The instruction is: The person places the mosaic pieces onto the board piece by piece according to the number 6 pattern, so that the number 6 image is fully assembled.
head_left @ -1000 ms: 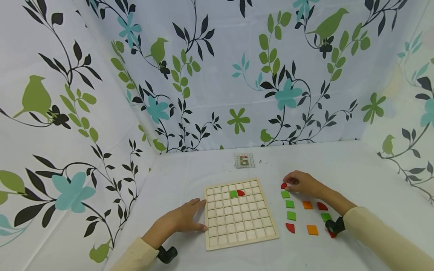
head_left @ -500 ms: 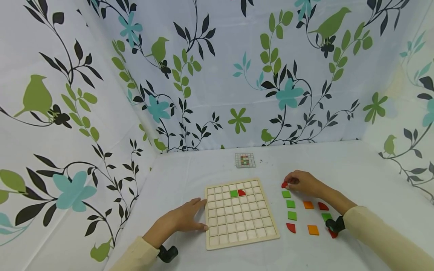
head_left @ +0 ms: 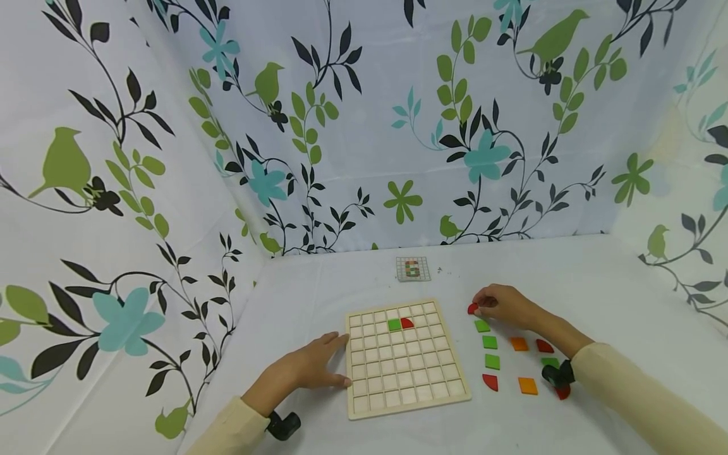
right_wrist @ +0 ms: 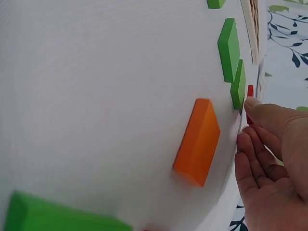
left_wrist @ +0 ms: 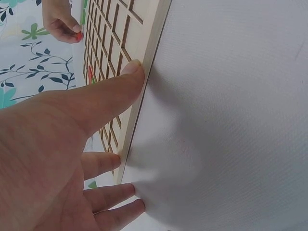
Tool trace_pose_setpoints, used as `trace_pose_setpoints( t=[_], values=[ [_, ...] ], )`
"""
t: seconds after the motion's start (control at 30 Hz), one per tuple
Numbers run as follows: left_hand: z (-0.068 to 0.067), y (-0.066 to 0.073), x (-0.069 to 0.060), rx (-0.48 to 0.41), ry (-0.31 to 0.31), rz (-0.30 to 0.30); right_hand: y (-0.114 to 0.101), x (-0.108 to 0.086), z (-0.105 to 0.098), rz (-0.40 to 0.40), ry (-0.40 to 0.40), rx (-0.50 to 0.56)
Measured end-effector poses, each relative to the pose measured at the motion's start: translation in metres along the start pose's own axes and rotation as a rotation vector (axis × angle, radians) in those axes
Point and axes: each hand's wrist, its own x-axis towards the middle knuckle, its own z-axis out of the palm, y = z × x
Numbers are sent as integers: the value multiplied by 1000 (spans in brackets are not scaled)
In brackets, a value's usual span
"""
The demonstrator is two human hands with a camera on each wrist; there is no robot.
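In the head view, my left grip (head_left: 315,363) lies relaxed and free of any load at the left edge of the wooden board (head_left: 409,409), while my right grip (head_left: 506,304) pinches a red piece (head_left: 473,308) to the right of it, just past a column of green squares (head_left: 490,342) on the white-covered bench (head_left: 324,291). A green tile (head_left: 395,325) and a red tile (head_left: 407,323) sit side by side in the board; a card (head_left: 413,269) lies beyond. In the left wrist view, my thumb rests on the board's rim, fingers spread alongside. In the right wrist view, I grasp the red piece edge-on; an orange square (right_wrist: 199,142) lies nearer the camera.
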Motion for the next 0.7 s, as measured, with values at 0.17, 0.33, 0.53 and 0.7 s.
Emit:
trace_pose_setpoints(
  t=[0.17,0.33,0.53,0.7],
  values=[
    [0,1,0,11,6,0,-8,3,1,-25,-1,25],
    [0,1,-1,1,7,-7,-18,10,5,-49,8,20],
    [-1,2,-3,4,6,-11,-31,20,14,-50,0,22],
    [0,2,-3,4,6,-8,-45,27,21,-81,-18,22]
  ],
)
